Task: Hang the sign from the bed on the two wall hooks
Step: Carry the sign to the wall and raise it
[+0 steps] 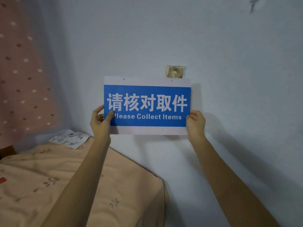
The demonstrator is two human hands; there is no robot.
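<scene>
Place: we take this for a home bedroom.
Landmark: a bed with a peach floral-embroidered cotton cover (pixel 68 182), pushed against the plain pale painted wall (pixel 229 63).
Behind the bed: we see a pink spotted fabric curtain (pixel 21 71).
On the bed's far corner: a white handwritten paper sheet (pixel 69 139).
</scene>
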